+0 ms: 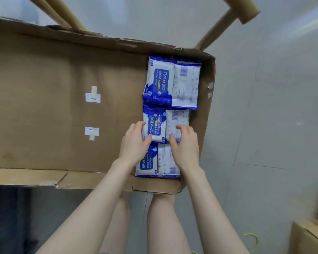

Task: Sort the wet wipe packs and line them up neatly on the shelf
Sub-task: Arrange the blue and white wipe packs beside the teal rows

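Here, the wet wipe packs sit at the right end of the cardboard shelf (53, 110), laid flat in 3 rows of 2, which makes 6 packs counted. In each row 1 pack shows its blue printed front and the other its white back with a barcode. The far front-up pack (159, 81) and the far back-up pack (186, 85) lie against the shelf's right end wall, touching each other along their long edges.

Both hands work on the middle row. The left hand (134, 143) rests on the left edge of the middle front-up pack (155, 125), fingers curled over its far corner and thumb pressed on its near edge, so it pinches that pack loosely. The right hand (185, 145) lies on the middle back-up pack (176, 121), fingers bent down onto its face and thumb against its left edge; it presses the pack rather than lifting it. The 2 hands are close together, with the seam between the 2 middle packs running between them.

The near front-up pack (147, 165) and the near back-up pack (166, 165) lie under the wrists, at the shelf's front edge, partly hidden by the hands.

Left of the packs, well apart from them, 2 white tape patches (92, 96) are stuck to the bare cardboard.
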A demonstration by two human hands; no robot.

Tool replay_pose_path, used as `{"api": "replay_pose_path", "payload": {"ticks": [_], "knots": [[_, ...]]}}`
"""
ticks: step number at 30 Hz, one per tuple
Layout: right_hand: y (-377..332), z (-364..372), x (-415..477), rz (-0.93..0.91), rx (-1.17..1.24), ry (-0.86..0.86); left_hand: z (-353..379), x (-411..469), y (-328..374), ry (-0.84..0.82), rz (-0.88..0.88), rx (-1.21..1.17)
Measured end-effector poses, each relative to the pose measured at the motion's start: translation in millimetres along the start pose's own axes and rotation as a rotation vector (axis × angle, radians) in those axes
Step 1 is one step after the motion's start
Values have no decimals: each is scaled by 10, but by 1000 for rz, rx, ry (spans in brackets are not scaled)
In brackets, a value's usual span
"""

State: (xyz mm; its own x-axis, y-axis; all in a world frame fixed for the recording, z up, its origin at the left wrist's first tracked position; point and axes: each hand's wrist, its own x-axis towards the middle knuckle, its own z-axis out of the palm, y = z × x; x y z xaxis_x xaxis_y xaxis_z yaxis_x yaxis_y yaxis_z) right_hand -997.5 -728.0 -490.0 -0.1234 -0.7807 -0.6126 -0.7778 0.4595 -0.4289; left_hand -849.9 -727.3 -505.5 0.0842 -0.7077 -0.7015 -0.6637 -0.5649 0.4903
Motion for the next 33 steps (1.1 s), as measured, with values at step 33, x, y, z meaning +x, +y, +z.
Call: {"api": "replay_pose_path", "payload": {"ticks": [33], "knots": [[-82,-186,-96,32,730,-195,203,-704,180,325,-96,-885]]}}
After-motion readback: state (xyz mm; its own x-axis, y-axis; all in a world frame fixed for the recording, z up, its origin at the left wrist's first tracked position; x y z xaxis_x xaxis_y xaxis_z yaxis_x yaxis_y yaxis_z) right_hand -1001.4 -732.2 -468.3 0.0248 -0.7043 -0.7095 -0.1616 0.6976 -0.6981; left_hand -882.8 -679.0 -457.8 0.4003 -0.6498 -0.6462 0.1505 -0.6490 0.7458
